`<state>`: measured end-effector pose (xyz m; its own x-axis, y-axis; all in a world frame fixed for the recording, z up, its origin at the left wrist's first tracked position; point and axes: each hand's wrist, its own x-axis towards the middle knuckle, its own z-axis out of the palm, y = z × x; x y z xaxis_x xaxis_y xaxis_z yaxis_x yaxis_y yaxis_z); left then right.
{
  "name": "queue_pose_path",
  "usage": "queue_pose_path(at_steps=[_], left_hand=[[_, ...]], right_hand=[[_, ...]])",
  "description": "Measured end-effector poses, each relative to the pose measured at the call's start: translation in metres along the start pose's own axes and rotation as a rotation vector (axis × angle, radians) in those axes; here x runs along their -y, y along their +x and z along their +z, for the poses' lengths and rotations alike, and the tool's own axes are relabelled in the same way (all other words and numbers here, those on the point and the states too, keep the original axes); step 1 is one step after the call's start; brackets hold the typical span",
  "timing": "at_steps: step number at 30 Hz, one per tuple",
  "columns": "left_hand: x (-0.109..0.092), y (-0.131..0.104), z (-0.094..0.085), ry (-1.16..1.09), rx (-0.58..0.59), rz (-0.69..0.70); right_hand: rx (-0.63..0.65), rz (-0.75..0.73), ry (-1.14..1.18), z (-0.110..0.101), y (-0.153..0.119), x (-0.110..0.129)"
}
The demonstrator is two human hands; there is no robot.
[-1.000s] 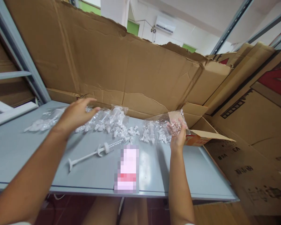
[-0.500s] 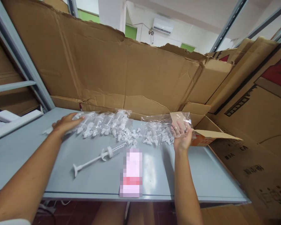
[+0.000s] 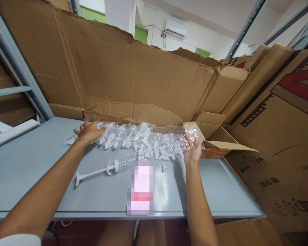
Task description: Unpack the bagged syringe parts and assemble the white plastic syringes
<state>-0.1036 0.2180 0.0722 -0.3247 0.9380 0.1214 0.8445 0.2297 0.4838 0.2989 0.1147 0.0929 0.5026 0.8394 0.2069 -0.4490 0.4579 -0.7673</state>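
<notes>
Clear plastic bags filled with small white parts lie in a row along the back of the grey table. My left hand rests against the left end of the row, fingers spread. At the right end, my right hand has its fingers apart behind or against clear plastic film, palm facing the bags. Loose white pieces are heaped between the hands. A single white piece sits nearer the front. The white plunger tool with a spring lies left of a blurred pink-and-white item.
Tall cardboard stands behind the table. An open cardboard box is just right of my right hand. Metal shelf posts and a white frame are at the left.
My left hand has moved right, and the bags at that end are pushed closer to the others. The bags and loose pieces are packed tighter. One white piece now lies apart in front.
</notes>
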Motion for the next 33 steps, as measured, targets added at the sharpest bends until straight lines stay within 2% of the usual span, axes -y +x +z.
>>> queue_pose_path(at_steps=[3,5,7,9,11,13,14,19,22,25,28,33], left_hand=[[-0.021,-0.015,-0.006,-0.101,-0.052,0.205],[-0.041,-0.030,-0.011,-0.314,0.010,0.383],[-0.062,-0.048,-0.014,-0.554,0.166,0.468],[-0.080,-0.066,-0.017,-0.725,0.379,0.431],[-0.092,-0.080,-0.019,-0.804,0.585,0.382],[-0.098,-0.090,-0.019,-0.803,0.693,0.373],[-0.099,-0.094,-0.019,-0.791,0.699,0.376],[-0.088,-0.098,-0.018,-0.770,0.580,0.372],[-0.079,-0.097,-0.020,-0.710,0.628,0.426],[-0.076,-0.099,-0.024,-0.689,0.647,0.510],[-0.084,-0.105,-0.026,-0.708,0.646,0.524],[-0.109,-0.123,-0.010,-0.779,0.597,0.504]], right_hand=[[0.010,0.035,0.022,0.001,-0.001,-0.003],[0.038,0.079,0.053,0.003,-0.003,-0.007],[0.087,0.138,0.089,0.005,-0.007,-0.009],[0.147,0.187,0.113,0.008,-0.011,-0.011],[0.204,0.214,0.116,0.012,-0.016,-0.013],[0.244,0.232,0.095,0.014,-0.019,-0.014],[0.248,0.238,0.079,0.015,-0.020,-0.015],[0.181,0.233,0.053,0.016,-0.019,-0.018],[0.214,0.275,0.082,0.016,-0.021,-0.016],[0.300,0.371,0.068,0.019,-0.025,-0.014],[0.419,0.513,-0.001,0.025,-0.034,-0.017],[0.656,0.752,-0.064,0.036,-0.055,-0.027]])
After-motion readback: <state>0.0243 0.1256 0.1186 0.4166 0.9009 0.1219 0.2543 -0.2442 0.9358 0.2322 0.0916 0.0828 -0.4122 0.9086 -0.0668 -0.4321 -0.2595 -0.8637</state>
